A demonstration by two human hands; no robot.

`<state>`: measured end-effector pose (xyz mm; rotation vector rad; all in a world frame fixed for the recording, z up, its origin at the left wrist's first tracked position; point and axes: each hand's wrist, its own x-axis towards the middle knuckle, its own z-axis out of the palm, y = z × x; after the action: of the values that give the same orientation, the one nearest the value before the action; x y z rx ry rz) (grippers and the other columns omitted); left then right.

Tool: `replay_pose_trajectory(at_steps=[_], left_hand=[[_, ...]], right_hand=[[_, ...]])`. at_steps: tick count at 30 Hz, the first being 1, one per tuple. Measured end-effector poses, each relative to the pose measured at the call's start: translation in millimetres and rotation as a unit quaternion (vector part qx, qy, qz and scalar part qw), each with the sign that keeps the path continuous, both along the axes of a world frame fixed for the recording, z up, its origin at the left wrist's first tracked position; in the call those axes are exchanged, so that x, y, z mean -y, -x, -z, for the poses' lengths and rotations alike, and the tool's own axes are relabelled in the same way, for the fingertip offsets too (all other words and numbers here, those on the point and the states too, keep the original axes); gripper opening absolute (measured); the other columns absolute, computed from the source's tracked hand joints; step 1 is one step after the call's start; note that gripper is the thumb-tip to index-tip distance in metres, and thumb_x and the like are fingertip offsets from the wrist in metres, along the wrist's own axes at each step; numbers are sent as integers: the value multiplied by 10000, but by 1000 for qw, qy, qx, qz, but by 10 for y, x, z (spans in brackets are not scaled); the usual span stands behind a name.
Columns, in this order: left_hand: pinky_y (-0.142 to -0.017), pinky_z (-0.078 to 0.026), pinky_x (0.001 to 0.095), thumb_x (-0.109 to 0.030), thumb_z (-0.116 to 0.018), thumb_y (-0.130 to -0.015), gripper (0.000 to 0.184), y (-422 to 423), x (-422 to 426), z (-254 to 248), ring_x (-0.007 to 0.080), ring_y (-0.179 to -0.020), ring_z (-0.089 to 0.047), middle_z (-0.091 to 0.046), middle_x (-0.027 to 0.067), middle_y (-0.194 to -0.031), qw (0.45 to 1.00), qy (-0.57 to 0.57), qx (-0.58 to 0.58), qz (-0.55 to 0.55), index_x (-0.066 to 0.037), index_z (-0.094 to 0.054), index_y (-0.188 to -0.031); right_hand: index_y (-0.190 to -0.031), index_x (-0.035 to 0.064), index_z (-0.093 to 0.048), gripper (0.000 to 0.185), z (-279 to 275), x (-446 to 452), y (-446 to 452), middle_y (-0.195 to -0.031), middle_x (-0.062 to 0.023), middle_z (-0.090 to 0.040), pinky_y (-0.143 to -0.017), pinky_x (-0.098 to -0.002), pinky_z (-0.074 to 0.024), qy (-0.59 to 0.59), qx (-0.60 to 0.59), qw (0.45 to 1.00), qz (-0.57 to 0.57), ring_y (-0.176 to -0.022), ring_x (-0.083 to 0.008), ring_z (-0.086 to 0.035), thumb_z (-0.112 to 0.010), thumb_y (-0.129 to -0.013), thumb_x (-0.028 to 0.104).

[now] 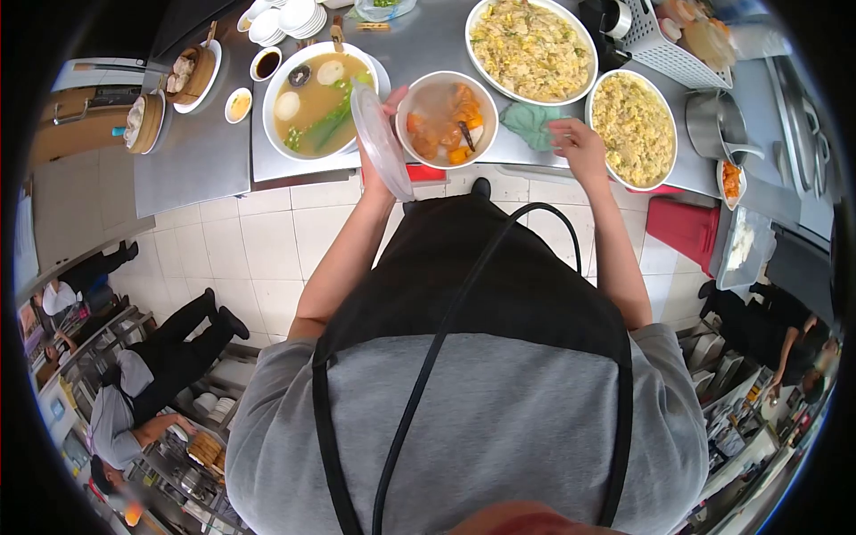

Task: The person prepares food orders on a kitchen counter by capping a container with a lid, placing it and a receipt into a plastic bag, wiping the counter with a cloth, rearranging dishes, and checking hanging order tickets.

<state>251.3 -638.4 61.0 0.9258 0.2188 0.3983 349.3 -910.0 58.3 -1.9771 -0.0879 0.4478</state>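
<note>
My left hand (373, 165) grips a translucent plastic lid (380, 143), tilted on edge between the soup bowl and a round container. That container (446, 119) holds orange pieces and a dark item. My right hand (578, 147) hovers at the table edge, beside a crumpled green cloth (532, 126), with its fingers apart and nothing visible between them. Left of the lid is a white bowl of soup (318, 105) with green vegetables and round pieces. Two large white bowls of yellow egg fried rice, one at the back (531, 50) and one at right (632, 128), flank the cloth.
Bamboo steamers (190, 75) and small sauce dishes (266, 63) stand at left. At right are a metal pot (713, 125), a white basket (682, 58) and a red bin (682, 234) below the counter. Co-workers (165, 366) are behind me on both sides.
</note>
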Motion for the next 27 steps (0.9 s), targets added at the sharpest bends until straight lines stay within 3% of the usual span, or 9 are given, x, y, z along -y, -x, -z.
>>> replay_pose_trajectory(at_steps=[4, 5, 8, 12, 14, 15, 18, 26, 27], left_hand=[[-964, -314, 387, -221, -438, -865, 141, 3, -3, -7, 268, -1123, -394, -372, 238, -1206, 1000, 6, -3, -6, -89, -402, -828], [-966, -310, 389, -227, -433, -868, 148, 0, -5, -6, 269, -1122, -393, -380, 238, -1200, 1000, 1, -4, -11, -89, -407, -820], [-952, -333, 387, -231, -421, -876, 158, -12, -26, 46, 272, -1115, -403, -393, 236, -1188, 1000, -8, 8, -9, -88, -412, -809], [-932, -362, 380, -219, -417, -877, 148, -1, -18, 43, 274, -1102, -418, -391, 232, -1192, 1000, -20, 5, -8, -86, -418, -812], [-916, -381, 373, -204, -426, -871, 131, 2, -8, 45, 273, -1096, -426, -389, 227, -1195, 1000, -16, -6, -8, -83, -425, -820], [-916, -381, 373, -204, -426, -871, 131, 3, -7, 41, 273, -1096, -426, -389, 227, -1195, 1000, -16, -6, -7, -83, -425, -820], [-919, -379, 375, -193, -431, -867, 119, -5, -20, 36, 275, -1099, -423, -390, 222, -1194, 1000, -7, 6, 5, -81, -430, -828], [-929, -368, 371, -179, -437, -862, 110, 6, -43, 54, 267, -1099, -422, -399, 213, -1184, 1000, -10, 0, 9, -74, -430, -829], [-929, -368, 371, -179, -437, -862, 110, 6, -44, 49, 267, -1099, -422, -399, 213, -1184, 1000, -9, 1, 10, -74, -430, -829]], right_hand=[[-897, 35, -586, 180, -454, 137, 103, -849, -77, -598, -611, -230, -470, -56, -26, 998, 16, -712, -123, -573, -536, -735, -24], [-872, 26, -582, 136, -447, 203, 120, -810, -63, -599, -608, -229, -452, 23, 58, 997, -44, -709, -110, -559, -548, -744, -4], [-852, 27, -583, 100, -354, 223, 257, -739, -48, -596, -568, -226, -438, 80, 161, 984, -12, -654, -102, -551, -560, -755, 26], [-817, 37, -570, 71, -92, 96, 272, -682, -64, -585, -530, -266, -446, 103, 191, 976, 31, -599, -161, -565, -580, -753, 66], [-767, 35, -528, 106, 136, -69, 169, -638, -88, -570, -490, -334, -441, 219, 373, 901, 42, -563, -234, -567, -586, -760, 123], [-772, 39, -464, 94, 239, -142, 135, -669, -109, -542, -490, -389, -436, 273, 379, 884, 9, -604, -292, -553, -526, -772, 109], [-798, 41, -423, 57, 453, -243, 141, -726, -111, -505, -500, -391, -445, 382, 376, 844, -22, -639, -295, -541, -457, -757, 61], [-979, 16, -455, 282, 266, -29, 308, -906, -156, -488, -607, -358, -468, 298, 378, 873, -74, -728, -277, -544, -475, -699, -16], [-1043, 33, -454, 369, 178, 54, 347, -944, -150, -489, -630, -339, -469, 199, 255, 945, -51, -778, -253, -544, -501, -684, -39]])
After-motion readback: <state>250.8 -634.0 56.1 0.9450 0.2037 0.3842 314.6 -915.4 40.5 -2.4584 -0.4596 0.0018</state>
